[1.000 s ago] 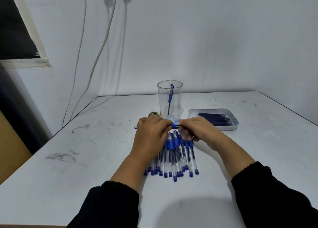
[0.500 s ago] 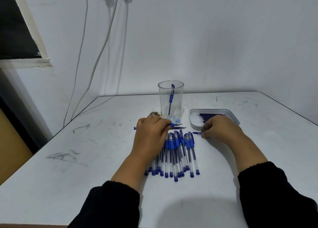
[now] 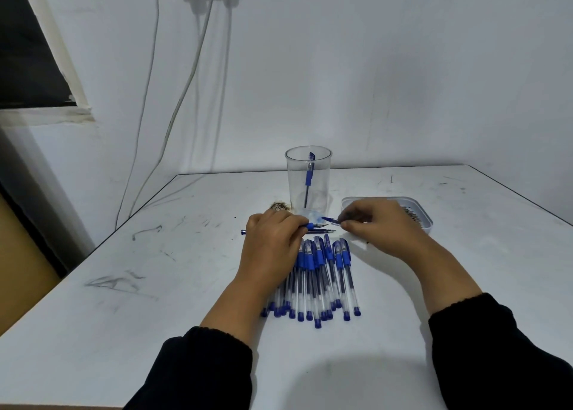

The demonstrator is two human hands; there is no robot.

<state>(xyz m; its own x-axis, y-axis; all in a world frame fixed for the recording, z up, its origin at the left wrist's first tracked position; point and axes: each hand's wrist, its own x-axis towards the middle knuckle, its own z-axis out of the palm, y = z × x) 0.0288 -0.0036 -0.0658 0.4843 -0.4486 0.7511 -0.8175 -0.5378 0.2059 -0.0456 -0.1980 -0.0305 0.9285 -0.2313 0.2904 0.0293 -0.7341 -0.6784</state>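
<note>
Several blue-capped clear pens (image 3: pixel 322 279) lie side by side on the white table (image 3: pixel 155 285). My left hand (image 3: pixel 273 242) grips a pen body (image 3: pixel 313 225) just above the pile, its tip pointing right and its tail end sticking out left. My right hand (image 3: pixel 381 227) pinches a blue pen cap (image 3: pixel 330 220) close to that tip. A second thin refill (image 3: pixel 322 231) lies on the table under them. Behind stands a clear plastic cup (image 3: pixel 308 180) holding one blue pen.
A shallow grey tray (image 3: pixel 424 220) with dark refills sits to the right, partly hidden by my right hand. A small speckled object (image 3: pixel 279 206) lies left of the cup. Cables hang down the back wall at the left.
My right hand first moved right to the tray, away from the left hand. It has come back left, now pinching a blue cap near the pen tip. The left hand stayed in place.
</note>
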